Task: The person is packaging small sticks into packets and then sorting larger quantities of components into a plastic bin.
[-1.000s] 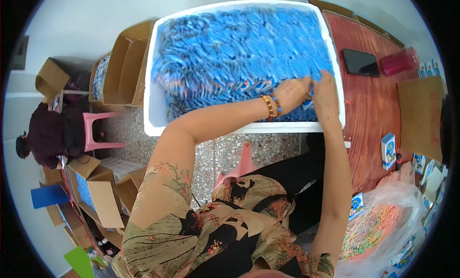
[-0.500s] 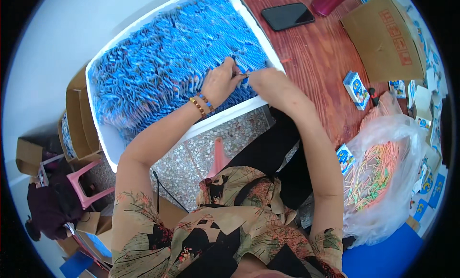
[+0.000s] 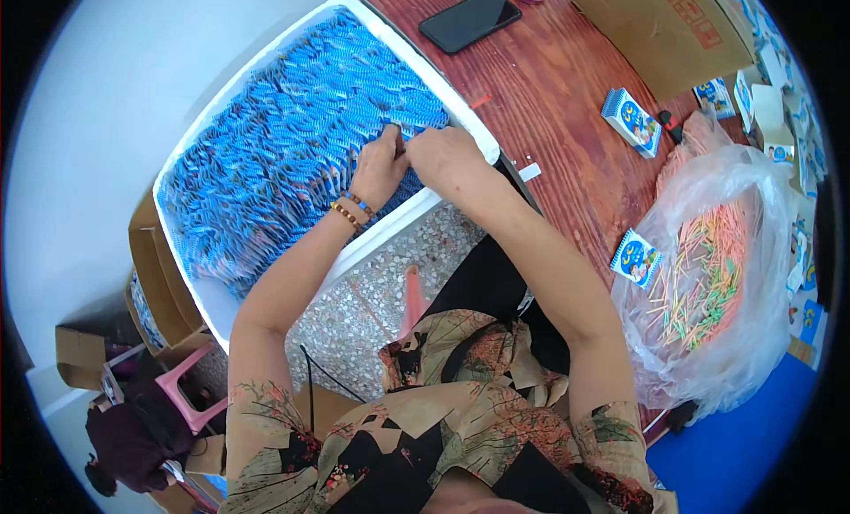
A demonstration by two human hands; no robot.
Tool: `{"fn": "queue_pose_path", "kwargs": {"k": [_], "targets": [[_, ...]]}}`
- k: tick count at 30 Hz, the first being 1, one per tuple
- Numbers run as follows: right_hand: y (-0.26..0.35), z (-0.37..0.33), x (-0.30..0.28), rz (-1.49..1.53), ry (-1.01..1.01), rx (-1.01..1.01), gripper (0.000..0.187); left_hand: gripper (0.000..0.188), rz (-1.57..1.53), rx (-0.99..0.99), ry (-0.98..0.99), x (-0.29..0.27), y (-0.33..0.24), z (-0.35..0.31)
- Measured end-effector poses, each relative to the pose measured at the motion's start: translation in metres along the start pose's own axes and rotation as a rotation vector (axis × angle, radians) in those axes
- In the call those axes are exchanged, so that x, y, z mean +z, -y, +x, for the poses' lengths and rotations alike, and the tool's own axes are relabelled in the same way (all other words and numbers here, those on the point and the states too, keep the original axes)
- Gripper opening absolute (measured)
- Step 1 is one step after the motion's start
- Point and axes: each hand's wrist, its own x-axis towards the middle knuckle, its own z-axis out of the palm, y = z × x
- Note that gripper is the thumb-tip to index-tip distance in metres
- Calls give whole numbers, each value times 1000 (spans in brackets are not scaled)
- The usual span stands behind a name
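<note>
A white foam box point(image 3: 416, 62) is filled with dense rows of small blue-and-white packets point(image 3: 292, 124). My left hand point(image 3: 379, 170), with beaded bracelets at the wrist, is closed over the packets near the box's front right corner. Right beside it, my right hand point(image 3: 443, 160) is closed too, its fingers curled toward the left hand's fingertips. The two hands nearly touch, and whatever sits between the fingers is hidden behind them.
On the reddish wooden table point(image 3: 567, 142) lie a black phone point(image 3: 469, 21), a small blue-and-white carton point(image 3: 632, 122) and a cardboard box point(image 3: 664, 36). A clear plastic bag point(image 3: 761, 239) holds coloured sticks point(image 3: 708, 266). Another person point(image 3: 142, 434) is at lower left, near a pink stool point(image 3: 190, 394).
The view has shifted, so the box and table sit differently in it. Both hands remain together at the box's front right; a small thing glimpsed between the fingertips before is now hidden.
</note>
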Motion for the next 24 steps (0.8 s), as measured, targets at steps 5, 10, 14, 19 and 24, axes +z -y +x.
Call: {"fn": "queue_pose_path", "kwargs": {"k": [5,10,14,19,24], "targets": [[-8,-85,-8,314,-465,-199,12,25,-99,-38,54,-12,-9,-7],[-21,-157,23,597,-675,-18,7,23,-354,-205,97,-5,2,-7],[-23,-193,52,689,-637,128,8,19,-364,-335,175,0,-9,9],[-29,-247,47,722,-643,227,8,18,-179,-192,343,-23,-37,0],[-71,-314,27,572,-803,560,14,13,-190,-162,84,-50,-53,-16]]}}
